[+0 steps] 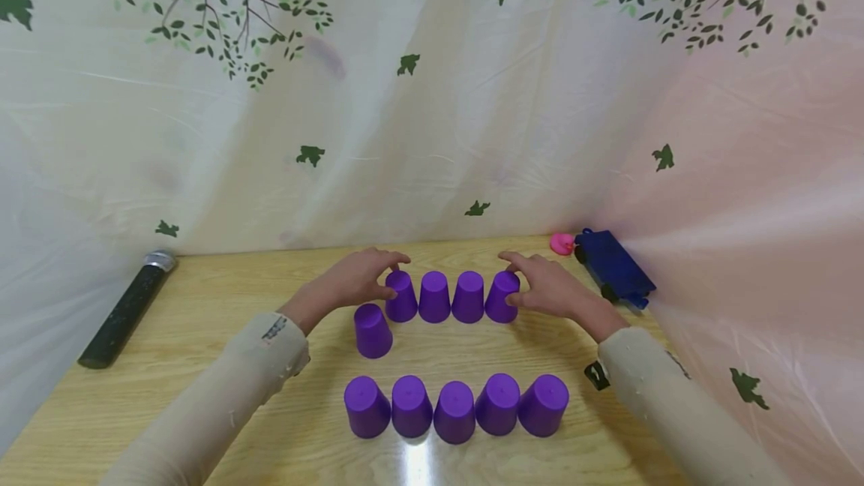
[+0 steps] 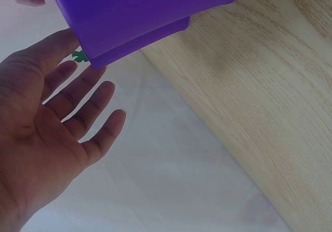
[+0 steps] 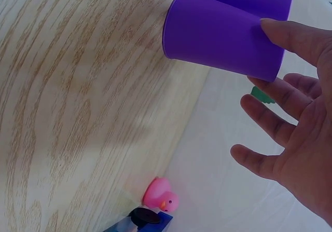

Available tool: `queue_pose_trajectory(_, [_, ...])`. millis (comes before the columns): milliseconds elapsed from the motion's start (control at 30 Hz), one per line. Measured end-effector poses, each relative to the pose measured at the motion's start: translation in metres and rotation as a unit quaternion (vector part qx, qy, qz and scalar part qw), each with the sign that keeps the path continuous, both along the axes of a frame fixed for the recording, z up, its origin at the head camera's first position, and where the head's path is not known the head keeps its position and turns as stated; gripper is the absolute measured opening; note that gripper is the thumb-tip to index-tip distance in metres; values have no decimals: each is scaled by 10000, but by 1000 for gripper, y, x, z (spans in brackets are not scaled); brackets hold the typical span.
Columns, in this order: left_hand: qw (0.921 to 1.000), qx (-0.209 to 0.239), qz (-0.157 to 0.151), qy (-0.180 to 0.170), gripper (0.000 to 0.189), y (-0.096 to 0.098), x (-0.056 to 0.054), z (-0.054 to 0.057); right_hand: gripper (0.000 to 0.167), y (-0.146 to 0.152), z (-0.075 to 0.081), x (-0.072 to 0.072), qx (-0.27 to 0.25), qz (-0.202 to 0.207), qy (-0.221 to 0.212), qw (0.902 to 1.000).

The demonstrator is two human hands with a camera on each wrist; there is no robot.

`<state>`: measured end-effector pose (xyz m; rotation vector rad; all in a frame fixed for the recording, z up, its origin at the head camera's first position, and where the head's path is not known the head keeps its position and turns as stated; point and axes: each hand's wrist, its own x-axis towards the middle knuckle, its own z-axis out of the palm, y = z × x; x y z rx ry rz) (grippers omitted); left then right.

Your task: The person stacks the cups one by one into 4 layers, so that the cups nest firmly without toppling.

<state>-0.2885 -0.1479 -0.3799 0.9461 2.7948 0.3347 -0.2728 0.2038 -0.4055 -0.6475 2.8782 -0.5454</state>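
A back row of several upside-down purple cups stands side by side on the table (image 1: pixel 256 411). My left hand (image 1: pixel 358 278) is at the row's left-end cup (image 1: pixel 401 298), thumb in front and fingers behind its top. At the right end, my right hand (image 1: pixel 543 287) pinches the last cup (image 1: pixel 502 298) near its upturned base, thumb (image 3: pixel 290 37) on its side and the other fingers spread. Between these stand two more cups, the nearer to the left being one purple cup (image 1: pixel 434 298). Another cup (image 1: pixel 373 332) stands just in front of the left end.
A front row of several upside-down cups (image 1: pixel 454 415) stands nearer me. Far left lies a black cylinder with a silver end (image 1: pixel 128 310). At the back right are a pink rubber duck (image 1: pixel 561 244) and a blue toy cart (image 1: pixel 614 267). A leaf-printed curtain (image 1: pixel 432 133) borders the table.
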Motion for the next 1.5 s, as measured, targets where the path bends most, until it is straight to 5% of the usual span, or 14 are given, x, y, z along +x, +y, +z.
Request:
queue_pose_trajectory(400, [9990, 440, -25, 59, 63, -13, 4, 4, 79, 6, 4, 6, -169, 94, 201, 9996])
queue_pose_trajectory(700, [9967, 789, 149, 118, 63, -36, 18, 15, 77, 17, 7, 12, -169, 83, 483, 9987])
queue_pose_trajectory(967, [9961, 850, 207, -63, 62, -41, 27, 13, 76, 17, 6, 13, -151, 105, 489, 9986])
queue_pose_trajectory(1500, [9974, 645, 42, -313, 62, -10, 3, 3, 73, 2, 4, 6, -213, 221, 529, 9981])
